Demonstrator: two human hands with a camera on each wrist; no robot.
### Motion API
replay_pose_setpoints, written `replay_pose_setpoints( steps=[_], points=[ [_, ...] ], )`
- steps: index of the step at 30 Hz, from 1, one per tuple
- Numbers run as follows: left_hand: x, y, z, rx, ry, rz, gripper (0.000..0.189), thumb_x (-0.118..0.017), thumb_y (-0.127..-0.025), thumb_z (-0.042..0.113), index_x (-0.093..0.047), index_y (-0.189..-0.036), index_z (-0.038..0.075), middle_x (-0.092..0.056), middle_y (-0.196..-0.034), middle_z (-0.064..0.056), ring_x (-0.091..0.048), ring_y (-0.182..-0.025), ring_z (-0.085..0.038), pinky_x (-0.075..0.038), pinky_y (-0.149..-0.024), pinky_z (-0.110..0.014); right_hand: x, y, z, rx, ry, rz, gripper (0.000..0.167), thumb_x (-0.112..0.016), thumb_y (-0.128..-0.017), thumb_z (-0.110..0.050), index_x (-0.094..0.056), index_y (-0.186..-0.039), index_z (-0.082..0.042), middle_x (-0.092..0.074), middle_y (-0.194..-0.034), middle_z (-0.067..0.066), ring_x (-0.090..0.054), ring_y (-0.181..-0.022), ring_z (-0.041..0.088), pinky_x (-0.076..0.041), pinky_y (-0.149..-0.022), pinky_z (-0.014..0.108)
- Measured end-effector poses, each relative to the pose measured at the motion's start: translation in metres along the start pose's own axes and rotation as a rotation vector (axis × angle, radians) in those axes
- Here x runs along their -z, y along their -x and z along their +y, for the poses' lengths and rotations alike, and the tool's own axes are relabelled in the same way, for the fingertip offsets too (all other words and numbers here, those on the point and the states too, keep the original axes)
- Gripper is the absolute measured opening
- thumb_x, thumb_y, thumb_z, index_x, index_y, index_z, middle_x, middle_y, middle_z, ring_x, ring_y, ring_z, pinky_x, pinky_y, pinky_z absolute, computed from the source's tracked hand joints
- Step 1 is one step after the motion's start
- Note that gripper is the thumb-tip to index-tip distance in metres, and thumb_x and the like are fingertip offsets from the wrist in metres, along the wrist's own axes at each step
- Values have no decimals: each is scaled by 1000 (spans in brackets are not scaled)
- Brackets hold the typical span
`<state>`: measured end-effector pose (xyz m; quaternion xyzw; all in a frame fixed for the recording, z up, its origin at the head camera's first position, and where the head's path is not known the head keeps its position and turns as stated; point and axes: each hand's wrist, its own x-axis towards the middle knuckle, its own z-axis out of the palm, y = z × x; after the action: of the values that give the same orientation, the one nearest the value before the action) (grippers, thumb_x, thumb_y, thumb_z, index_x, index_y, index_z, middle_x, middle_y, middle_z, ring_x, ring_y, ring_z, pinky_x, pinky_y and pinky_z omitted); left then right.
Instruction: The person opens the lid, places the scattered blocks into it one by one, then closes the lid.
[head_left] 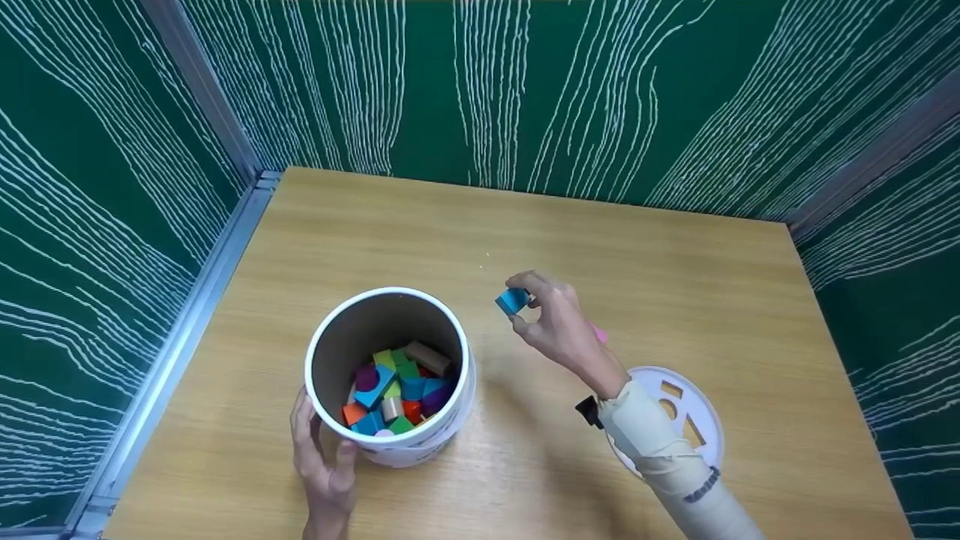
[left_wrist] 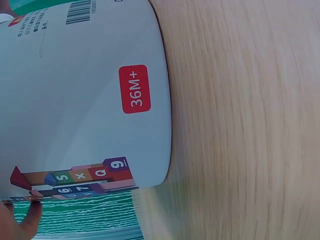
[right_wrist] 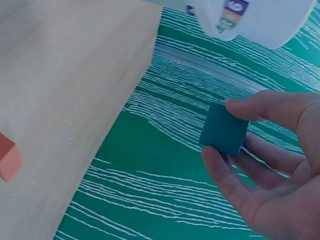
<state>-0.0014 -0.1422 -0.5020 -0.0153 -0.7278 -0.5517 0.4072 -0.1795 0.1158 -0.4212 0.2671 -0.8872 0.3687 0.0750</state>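
Observation:
A white bucket [head_left: 315, 352] stands on the table with many coloured blocks [head_left: 394, 390] inside. My left hand [head_left: 324, 457] holds its near left side, fingers and thumb against the outer wall below the rim. In the left wrist view the printed bucket wall [left_wrist: 75, 100] fills much of the picture, and part of that hand [left_wrist: 22, 222] shows at the lower left. My right hand [head_left: 559, 322] is raised to the right of the bucket. It pinches a blue block [head_left: 513, 301] between thumb and fingers; in the right wrist view this block [right_wrist: 224, 130] shows a square face.
A white lid [head_left: 712, 420] with shaped cutouts lies on the table under the right forearm. A pink piece [head_left: 600, 333] is partly hidden behind the right wrist. In the right wrist view an orange-red block [right_wrist: 9, 159] rests on the table. Green walls with white lines surround the table.

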Motion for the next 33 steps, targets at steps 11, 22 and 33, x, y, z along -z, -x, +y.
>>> replay_pose_setpoints(
  steps=[11,22,33],
  points=[
    [1,1,-1,7,-17,-4,58,-55,-82,1,-35,-135,-12,-38,-144,-14,-36,-131,-21,-31,-106,-25,10,7,-32,129,-15,20,39,-74,-74,0,-64,-112,-4,-63,-110,7,-60,-91,16,-54,-72,25],
    [3,8,-19,46,-49,-13,62,-55,-80,-4,-35,-138,-7,-36,-145,-14,-35,-133,-21,-31,-106,-24,10,15,-63,227,-54,-33,42,-76,-77,-6,-62,-117,-6,-60,-118,5,-57,-99,14,-53,-75,24],
    [2,11,-24,97,-87,-17,64,-55,-80,-5,-35,-140,-3,-35,-146,-11,-34,-133,-19,-31,-104,-23,-6,15,-83,248,-61,-144,42,-73,-80,-9,-60,-120,-7,-57,-122,4,-52,-103,14,-51,-79,22]
  ],
)
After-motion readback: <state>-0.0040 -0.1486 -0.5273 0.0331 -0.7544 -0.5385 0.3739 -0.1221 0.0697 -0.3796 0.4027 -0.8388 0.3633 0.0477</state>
